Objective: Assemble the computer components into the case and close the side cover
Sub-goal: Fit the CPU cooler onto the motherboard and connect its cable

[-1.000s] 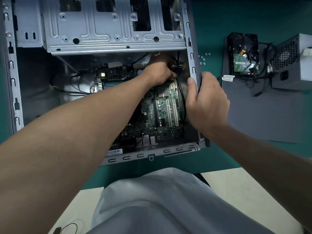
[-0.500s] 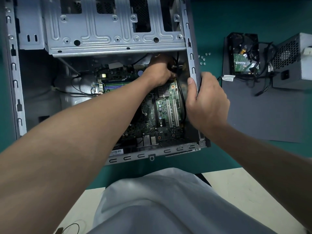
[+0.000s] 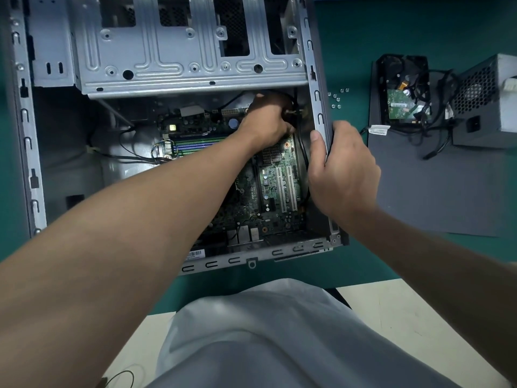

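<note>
1. Green mat [image 3: 419, 29] covers most of the frame – everything sits on it.
2. The computer case [image 3: 28, 135] lies on its side with the open face up, filling the left and centre of the frame.
3. The side cover [image 3: 433, 191] (the dark grey flat panel) lies on the mat at right, just beside the case and not on it.
4. The metal drive cage [image 3: 181, 57] spans the top of the case, above the board.
5. The motherboard [image 3: 274, 186] sits inside the case, centre frame, partly hidden by the left forearm.
6. The power supply [image 3: 489, 107] is at the far right edge, resting on the upper corner of the side cover, with its black wires trailing down and left.
7. The hard drive [image 3: 402, 93] sits in a black bracket just left of the power supply, circuit board facing up.
8. The right hand [image 3: 344, 169] is clamped on the case's right wall, thumb inside and fingers wrapped over the outside.
9. The left hand [image 3: 265, 119] is deep in the upper right corner of the case interior, under the cage, with its fingers curled round a black cable [image 3: 303, 152] – the cable's end is hidden by the hand.
10. A few tiny screws [image 3: 337, 98] are scattered on the mat between the case and the hard drive.
</note>
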`<action>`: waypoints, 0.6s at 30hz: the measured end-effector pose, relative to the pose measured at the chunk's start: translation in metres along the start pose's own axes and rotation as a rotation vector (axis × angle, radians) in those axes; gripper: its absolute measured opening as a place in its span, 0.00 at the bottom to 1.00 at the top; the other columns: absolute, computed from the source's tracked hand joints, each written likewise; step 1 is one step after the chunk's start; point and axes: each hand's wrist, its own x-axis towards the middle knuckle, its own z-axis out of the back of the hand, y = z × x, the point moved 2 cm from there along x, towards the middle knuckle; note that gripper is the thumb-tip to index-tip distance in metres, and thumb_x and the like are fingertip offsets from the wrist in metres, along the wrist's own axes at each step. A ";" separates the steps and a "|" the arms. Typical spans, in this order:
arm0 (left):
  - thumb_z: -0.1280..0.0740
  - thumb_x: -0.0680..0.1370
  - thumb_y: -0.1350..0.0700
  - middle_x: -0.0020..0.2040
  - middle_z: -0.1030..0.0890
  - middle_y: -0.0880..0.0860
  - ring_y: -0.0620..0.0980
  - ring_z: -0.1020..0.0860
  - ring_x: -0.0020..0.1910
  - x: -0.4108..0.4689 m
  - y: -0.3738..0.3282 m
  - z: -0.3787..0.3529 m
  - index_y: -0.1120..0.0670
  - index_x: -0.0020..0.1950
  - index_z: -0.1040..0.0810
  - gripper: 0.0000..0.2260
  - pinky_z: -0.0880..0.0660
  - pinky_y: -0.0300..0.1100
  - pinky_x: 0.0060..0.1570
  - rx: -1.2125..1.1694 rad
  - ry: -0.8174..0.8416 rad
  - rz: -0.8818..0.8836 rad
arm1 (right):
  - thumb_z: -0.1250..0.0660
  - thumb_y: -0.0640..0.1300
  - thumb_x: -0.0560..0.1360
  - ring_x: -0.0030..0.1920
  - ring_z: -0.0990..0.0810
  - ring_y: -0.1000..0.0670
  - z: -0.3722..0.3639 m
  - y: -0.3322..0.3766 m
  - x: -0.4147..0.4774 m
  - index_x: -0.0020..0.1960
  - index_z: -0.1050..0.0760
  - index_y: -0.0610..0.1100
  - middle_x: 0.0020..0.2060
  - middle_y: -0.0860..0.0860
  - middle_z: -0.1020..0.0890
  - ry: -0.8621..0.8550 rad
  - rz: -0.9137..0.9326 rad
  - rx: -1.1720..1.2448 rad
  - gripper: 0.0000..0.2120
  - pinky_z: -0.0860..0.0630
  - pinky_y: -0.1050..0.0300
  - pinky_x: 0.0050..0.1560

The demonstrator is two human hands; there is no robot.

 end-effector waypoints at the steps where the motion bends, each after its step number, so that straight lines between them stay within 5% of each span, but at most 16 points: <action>1: 0.28 0.75 0.58 0.42 0.21 0.50 0.37 0.29 0.32 0.000 0.000 0.001 0.55 0.52 0.18 0.07 0.36 0.22 0.29 -0.012 -0.002 0.004 | 0.48 0.53 0.80 0.39 0.30 0.43 0.000 0.000 0.000 0.50 0.32 0.43 0.45 0.47 0.25 -0.002 0.002 0.002 0.14 0.35 0.50 0.39; 7: 0.29 0.76 0.55 0.41 0.24 0.47 0.48 0.27 0.42 0.001 0.000 0.000 0.52 0.53 0.20 0.06 0.33 0.37 0.44 -0.017 0.053 0.052 | 0.48 0.54 0.80 0.39 0.30 0.43 -0.001 -0.001 0.001 0.50 0.32 0.43 0.44 0.47 0.25 -0.007 -0.009 -0.007 0.14 0.35 0.50 0.38; 14: 0.28 0.75 0.56 0.37 0.25 0.47 0.40 0.29 0.32 0.000 -0.002 0.001 0.54 0.53 0.19 0.07 0.35 0.26 0.31 -0.007 0.010 0.031 | 0.48 0.54 0.80 0.40 0.28 0.42 -0.001 -0.001 0.002 0.51 0.32 0.43 0.45 0.46 0.25 -0.007 -0.010 -0.012 0.15 0.34 0.50 0.38; 18: 0.28 0.75 0.54 0.47 0.22 0.51 0.49 0.26 0.44 0.000 -0.003 -0.001 0.55 0.56 0.20 0.11 0.32 0.37 0.44 0.008 0.022 0.055 | 0.48 0.53 0.80 0.40 0.28 0.42 -0.001 0.000 0.002 0.51 0.32 0.42 0.45 0.46 0.25 -0.005 -0.004 -0.016 0.15 0.34 0.49 0.38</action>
